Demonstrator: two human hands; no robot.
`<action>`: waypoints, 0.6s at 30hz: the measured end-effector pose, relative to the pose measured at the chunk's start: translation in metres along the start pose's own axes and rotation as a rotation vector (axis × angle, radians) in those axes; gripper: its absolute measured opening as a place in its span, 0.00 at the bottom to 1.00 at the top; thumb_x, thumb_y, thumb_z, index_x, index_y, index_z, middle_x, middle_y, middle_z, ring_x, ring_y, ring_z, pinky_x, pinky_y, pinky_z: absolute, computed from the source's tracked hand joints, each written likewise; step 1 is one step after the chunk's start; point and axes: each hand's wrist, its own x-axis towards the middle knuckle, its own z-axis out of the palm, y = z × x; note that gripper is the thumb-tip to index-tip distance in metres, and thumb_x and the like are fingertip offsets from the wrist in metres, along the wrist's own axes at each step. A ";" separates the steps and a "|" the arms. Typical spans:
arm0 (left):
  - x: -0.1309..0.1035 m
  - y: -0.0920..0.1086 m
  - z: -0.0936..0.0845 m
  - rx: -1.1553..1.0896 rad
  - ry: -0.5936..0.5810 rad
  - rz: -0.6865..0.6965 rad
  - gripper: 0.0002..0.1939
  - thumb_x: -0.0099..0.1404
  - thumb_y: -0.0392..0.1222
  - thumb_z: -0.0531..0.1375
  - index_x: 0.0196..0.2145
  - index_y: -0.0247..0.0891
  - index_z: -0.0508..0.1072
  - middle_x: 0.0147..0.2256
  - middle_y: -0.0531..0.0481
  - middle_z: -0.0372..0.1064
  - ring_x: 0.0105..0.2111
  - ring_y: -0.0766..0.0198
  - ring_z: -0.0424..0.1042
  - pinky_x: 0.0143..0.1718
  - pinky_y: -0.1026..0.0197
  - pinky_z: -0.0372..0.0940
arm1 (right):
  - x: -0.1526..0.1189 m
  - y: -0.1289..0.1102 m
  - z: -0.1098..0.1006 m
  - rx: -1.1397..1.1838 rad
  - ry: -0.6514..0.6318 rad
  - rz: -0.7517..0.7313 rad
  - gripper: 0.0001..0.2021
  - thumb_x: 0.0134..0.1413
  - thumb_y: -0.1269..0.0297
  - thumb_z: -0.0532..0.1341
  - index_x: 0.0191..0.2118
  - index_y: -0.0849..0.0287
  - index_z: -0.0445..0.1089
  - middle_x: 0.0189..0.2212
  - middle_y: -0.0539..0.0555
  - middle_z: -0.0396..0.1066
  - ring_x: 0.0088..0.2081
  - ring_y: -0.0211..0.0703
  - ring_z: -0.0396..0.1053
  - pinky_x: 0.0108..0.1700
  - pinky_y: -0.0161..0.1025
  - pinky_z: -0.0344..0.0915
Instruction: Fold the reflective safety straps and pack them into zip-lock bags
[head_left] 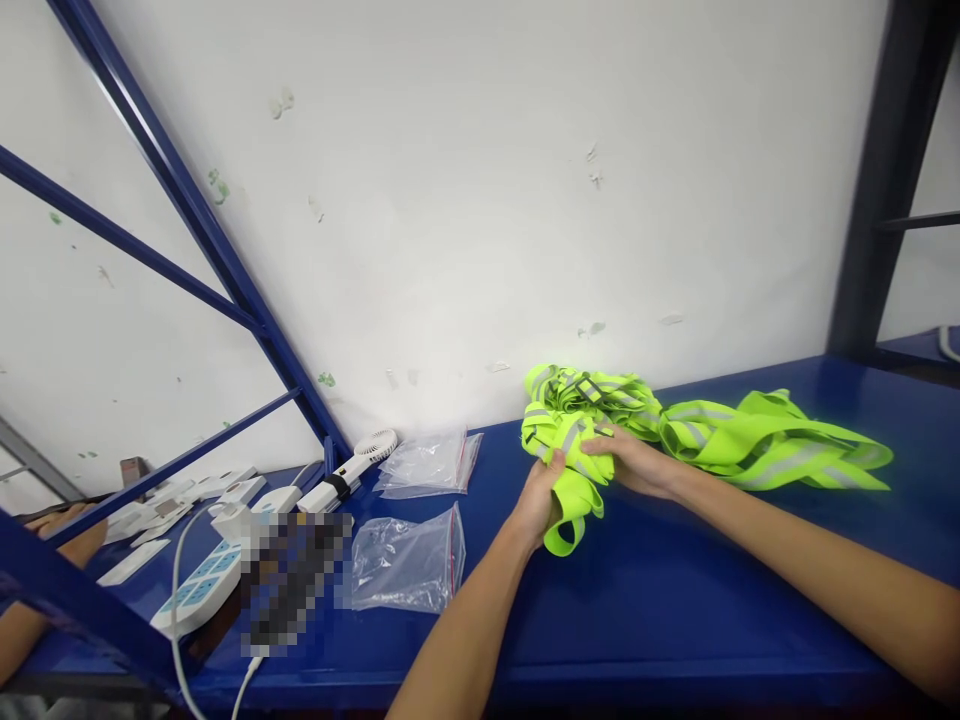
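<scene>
My left hand (538, 495) and my right hand (634, 462) both grip a bundle of neon yellow reflective straps (574, 440) just above the blue shelf (675, 600). A loop of the strap hangs below my left hand. More neon yellow reflective vests (772, 440) lie spread to the right, touching the bundle, near the white wall.
A clear zip bag (405, 560) lies left of my left arm, and a stack of clear bags (427, 465) lies behind it. A white handheld fan (352, 465), power strips (199, 585) and cables sit at the far left. Another person's arm (30, 600) shows at the left edge.
</scene>
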 end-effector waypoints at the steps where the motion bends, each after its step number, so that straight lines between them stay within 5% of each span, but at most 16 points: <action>1: 0.001 0.000 0.000 -0.014 -0.004 0.001 0.31 0.50 0.56 0.68 0.46 0.32 0.71 0.33 0.42 0.74 0.32 0.54 0.75 0.33 0.58 0.70 | -0.001 -0.001 0.001 -0.015 0.039 -0.019 0.17 0.45 0.58 0.66 0.42 0.59 0.74 0.37 0.59 0.78 0.40 0.59 0.76 0.44 0.53 0.72; 10: -0.003 0.004 -0.006 -0.209 0.046 -0.092 0.25 0.53 0.35 0.64 0.50 0.40 0.66 0.43 0.45 0.72 0.37 0.58 0.74 0.38 0.52 0.71 | -0.003 0.001 -0.010 -0.696 0.095 -0.361 0.31 0.48 0.70 0.61 0.61 0.57 0.59 0.53 0.57 0.70 0.49 0.53 0.71 0.51 0.49 0.68; 14: -0.002 0.002 -0.004 -0.140 0.011 -0.073 0.20 0.57 0.34 0.61 0.48 0.38 0.66 0.44 0.44 0.72 0.39 0.57 0.75 0.38 0.55 0.71 | -0.003 0.005 -0.018 -0.979 0.137 -0.521 0.37 0.49 0.76 0.56 0.66 0.53 0.51 0.63 0.55 0.58 0.62 0.52 0.58 0.62 0.52 0.56; 18: 0.004 -0.006 -0.005 -0.024 0.193 0.015 0.15 0.60 0.31 0.57 0.46 0.33 0.66 0.42 0.42 0.72 0.38 0.58 0.75 0.37 0.56 0.73 | -0.004 0.006 -0.019 -1.167 0.017 -0.598 0.38 0.50 0.80 0.53 0.66 0.47 0.51 0.65 0.50 0.55 0.62 0.49 0.56 0.60 0.51 0.58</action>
